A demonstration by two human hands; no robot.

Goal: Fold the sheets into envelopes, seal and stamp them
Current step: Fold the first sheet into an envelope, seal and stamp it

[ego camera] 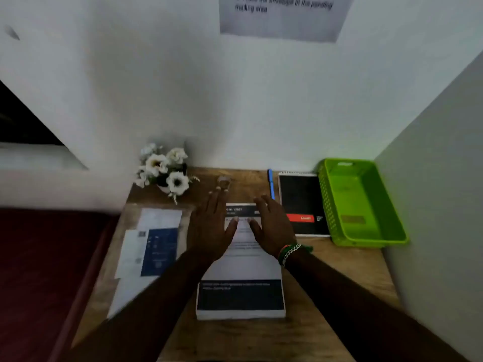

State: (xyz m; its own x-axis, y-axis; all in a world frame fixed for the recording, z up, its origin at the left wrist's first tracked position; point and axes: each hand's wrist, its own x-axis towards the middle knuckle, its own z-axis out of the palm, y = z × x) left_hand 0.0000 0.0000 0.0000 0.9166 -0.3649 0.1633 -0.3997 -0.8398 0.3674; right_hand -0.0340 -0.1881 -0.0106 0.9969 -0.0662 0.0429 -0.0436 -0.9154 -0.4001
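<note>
A thick stack of printed sheets [241,273] lies in the middle of the wooden desk [339,270], with a dark band across its near end. My left hand [211,226] and my right hand [271,226] hover flat over the far half of the stack, fingers straight and spread, thumbs pointing inward. Whether the palms touch the paper is unclear. A small wooden stamp [223,182] stands beyond my left fingertips. More printed sheets, one with a blue panel [154,246], lie at the left side of the desk.
A green plastic basket [371,231] sits at the right against the side wall. A black notebook [300,202] and a blue pen [271,182] lie beside it. White flowers [164,171] stand at the back left. A printed notice [282,17] hangs on the wall.
</note>
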